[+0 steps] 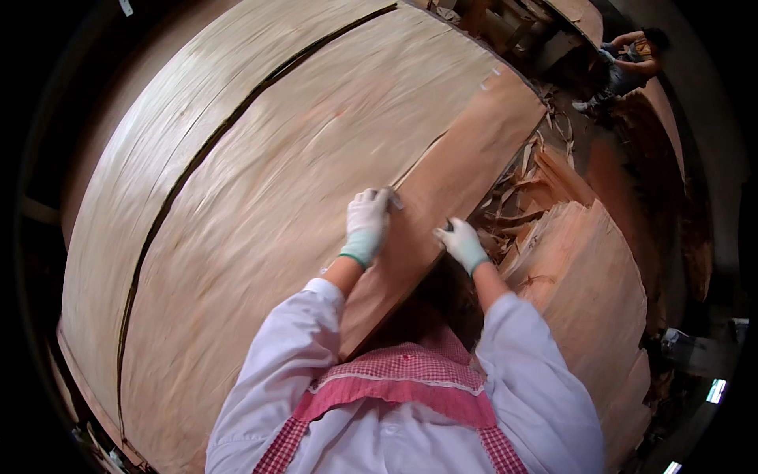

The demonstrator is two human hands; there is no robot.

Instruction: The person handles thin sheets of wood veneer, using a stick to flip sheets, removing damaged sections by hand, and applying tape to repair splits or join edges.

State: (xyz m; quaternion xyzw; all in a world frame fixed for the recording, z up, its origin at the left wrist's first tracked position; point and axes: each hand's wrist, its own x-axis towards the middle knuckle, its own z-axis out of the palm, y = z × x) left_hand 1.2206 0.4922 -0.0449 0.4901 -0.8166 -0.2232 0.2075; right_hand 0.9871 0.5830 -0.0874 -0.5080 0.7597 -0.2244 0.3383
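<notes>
A broad pale wood veneer sheet [260,205] spreads before me, with a narrower pinkish-brown veneer strip [466,150] along its right side. My left hand [368,225], in a white glove with a green cuff, rests at the seam between them. Its fingers lie against the wood, slightly bent, pointing right. Over the strip's right edge is my right hand [463,243], gloved the same way. Its fingers are closed around a small dark thing, mostly hidden, whose kind I cannot tell.
A long dark gap [197,158] runs through the veneer on the left. Down to the right lies a stack of rough-edged veneer [584,292], with torn wood scraps [513,201] above it. Another person [628,63] works at the far right.
</notes>
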